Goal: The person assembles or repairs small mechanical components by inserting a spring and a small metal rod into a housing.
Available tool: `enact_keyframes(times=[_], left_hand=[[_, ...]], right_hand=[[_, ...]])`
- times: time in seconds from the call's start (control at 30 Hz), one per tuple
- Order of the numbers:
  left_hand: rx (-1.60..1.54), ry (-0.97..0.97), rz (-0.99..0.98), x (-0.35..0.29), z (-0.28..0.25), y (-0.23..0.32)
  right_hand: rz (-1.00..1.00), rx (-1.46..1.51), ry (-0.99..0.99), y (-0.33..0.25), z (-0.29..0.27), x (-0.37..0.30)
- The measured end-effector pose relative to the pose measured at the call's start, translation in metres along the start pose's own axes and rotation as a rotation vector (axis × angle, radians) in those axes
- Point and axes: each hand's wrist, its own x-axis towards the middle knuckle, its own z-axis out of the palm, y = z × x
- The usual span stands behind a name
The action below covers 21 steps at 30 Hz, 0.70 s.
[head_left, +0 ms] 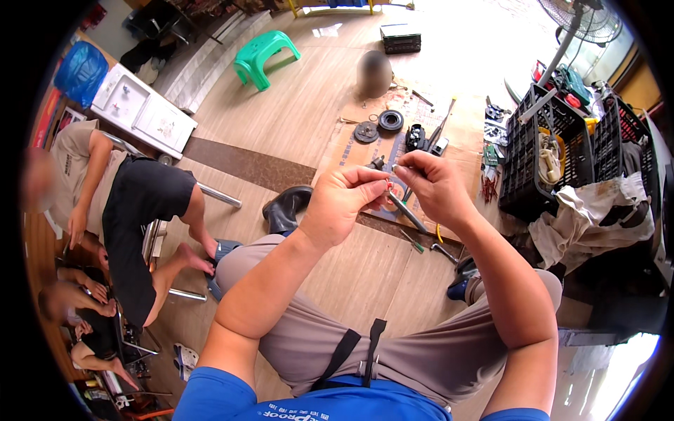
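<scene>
Both my hands are raised close together above a flattened cardboard sheet (467,140). My left hand (337,207) pinches a small red piece (390,185) between thumb and forefinger. A dark grey rod-like piece (407,212) slants down and right from those fingertips; whether it is joined to the red piece, I cannot tell. My right hand (439,188) is closed in a pinch just right of the red piece. Something tiny and pale shows at its fingertips, too small to name. Beyond the hands, a black ring-shaped part (390,121) and a dark disc (366,132) lie on the cardboard.
Black plastic crates (544,158) full of tools and cables stand at right, a pale cloth (597,217) over one. A green-handled screwdriver (413,242) lies on the floor near my feet. Far left is a green stool (263,56). Two people sit at left. A fan (583,17) stands far right.
</scene>
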Motion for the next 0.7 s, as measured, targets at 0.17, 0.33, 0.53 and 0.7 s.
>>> enact_keyframes(times=[0.17,0.33,0.53,0.7], left_hand=[[-0.121,0.010,0.074,0.005,-0.009,-0.005],[-0.180,0.103,0.133,0.008,-0.012,-0.005],[-0.032,0.238,0.166,0.008,-0.007,-0.004],[0.280,0.239,0.260,0.008,-0.002,-0.008]], right_hand=[[0.140,0.243,-0.053,0.021,0.012,-0.003],[0.013,0.165,0.009,0.028,0.026,-0.013],[-0.222,-0.273,0.000,-0.017,0.026,-0.027],[-0.320,-0.437,-0.013,-0.037,0.020,-0.027]])
